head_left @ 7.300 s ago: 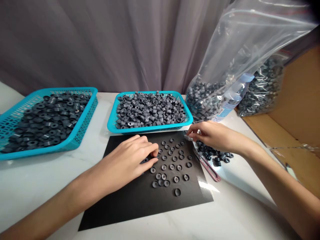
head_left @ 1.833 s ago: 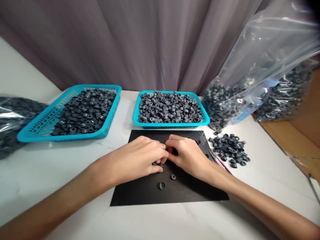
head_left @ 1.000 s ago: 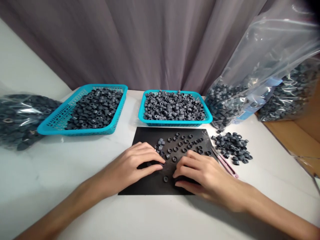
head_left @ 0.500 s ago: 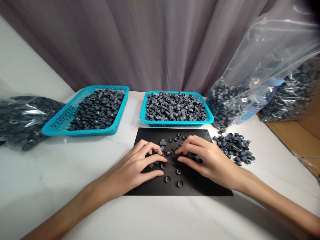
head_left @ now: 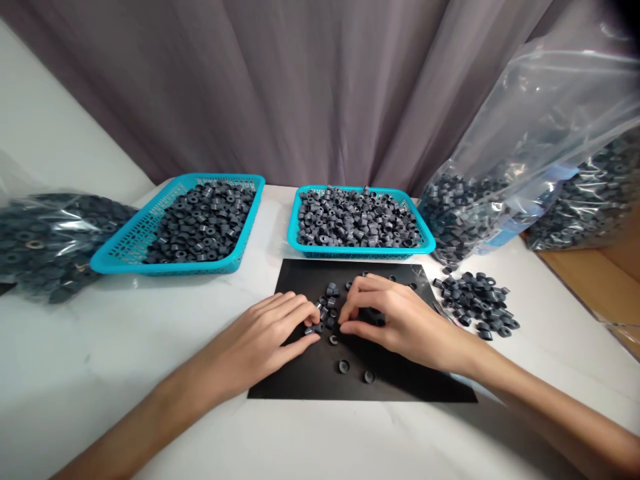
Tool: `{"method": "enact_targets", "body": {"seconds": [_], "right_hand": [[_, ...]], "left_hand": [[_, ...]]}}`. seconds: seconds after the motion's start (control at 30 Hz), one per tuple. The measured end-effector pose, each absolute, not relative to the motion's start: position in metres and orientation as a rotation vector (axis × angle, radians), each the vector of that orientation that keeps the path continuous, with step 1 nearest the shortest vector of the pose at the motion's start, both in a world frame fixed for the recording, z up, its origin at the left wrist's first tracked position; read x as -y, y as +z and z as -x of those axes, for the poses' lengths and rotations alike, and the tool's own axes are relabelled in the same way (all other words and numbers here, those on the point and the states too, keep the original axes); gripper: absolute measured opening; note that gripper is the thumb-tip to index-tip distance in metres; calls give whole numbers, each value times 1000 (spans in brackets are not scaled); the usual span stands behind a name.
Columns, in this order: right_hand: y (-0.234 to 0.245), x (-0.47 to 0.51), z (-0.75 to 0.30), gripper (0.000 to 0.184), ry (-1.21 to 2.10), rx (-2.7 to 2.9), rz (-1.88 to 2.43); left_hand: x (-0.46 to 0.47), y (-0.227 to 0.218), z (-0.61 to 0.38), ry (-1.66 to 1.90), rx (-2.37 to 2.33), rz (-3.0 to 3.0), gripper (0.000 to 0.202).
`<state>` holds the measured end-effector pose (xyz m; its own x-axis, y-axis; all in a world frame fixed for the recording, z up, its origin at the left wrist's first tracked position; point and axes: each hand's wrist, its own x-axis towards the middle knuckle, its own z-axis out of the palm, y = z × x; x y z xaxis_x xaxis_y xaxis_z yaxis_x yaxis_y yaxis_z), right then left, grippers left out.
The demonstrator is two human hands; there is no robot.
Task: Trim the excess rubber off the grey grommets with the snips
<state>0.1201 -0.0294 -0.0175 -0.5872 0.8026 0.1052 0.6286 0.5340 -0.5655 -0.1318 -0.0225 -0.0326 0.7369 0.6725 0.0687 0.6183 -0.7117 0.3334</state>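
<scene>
Small dark grey plastic caps [head_left: 331,301] lie clustered on a black mat [head_left: 300,380]. At the cluster's left edge is my left hand [head_left: 277,330], its fingers curled and its thumb and forefinger closed around a cap [head_left: 319,328]. My right hand [head_left: 387,310] reaches in from the other side, thumb and forefinger tips pinched together beside the cluster. Whatever sits between those tips is too small to make out. Near the mat's front, two round caps lie hollow side up, one cap [head_left: 344,367] left of the other cap [head_left: 369,377]. My right hand hides part of the caps behind it.
Behind the mat stands a blue basket [head_left: 370,251] full of grey pieces, with another blue basket [head_left: 165,269] to its left. A loose pile [head_left: 477,303] lies right of the mat. Clear bags of pieces stand at left [head_left: 60,233] and right [head_left: 540,120].
My right hand has moved left, its thumb and forefinger coming together. My left fingers have curled in, and the caps between the hands sit closer together. The view has shifted slightly.
</scene>
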Motion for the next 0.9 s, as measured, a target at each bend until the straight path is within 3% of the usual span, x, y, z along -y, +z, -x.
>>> {"method": "enact_targets", "body": {"seconds": [0.1,0.9], "right_hand": [[-16,32,-121,4,855,2443,1116],[-18,36,-111,13,578,2551,1137]], "left_hand": [[23,-31,133,269,-1014,-2599,7],[20,-6,136,214,-1038,-1873,21]]}}
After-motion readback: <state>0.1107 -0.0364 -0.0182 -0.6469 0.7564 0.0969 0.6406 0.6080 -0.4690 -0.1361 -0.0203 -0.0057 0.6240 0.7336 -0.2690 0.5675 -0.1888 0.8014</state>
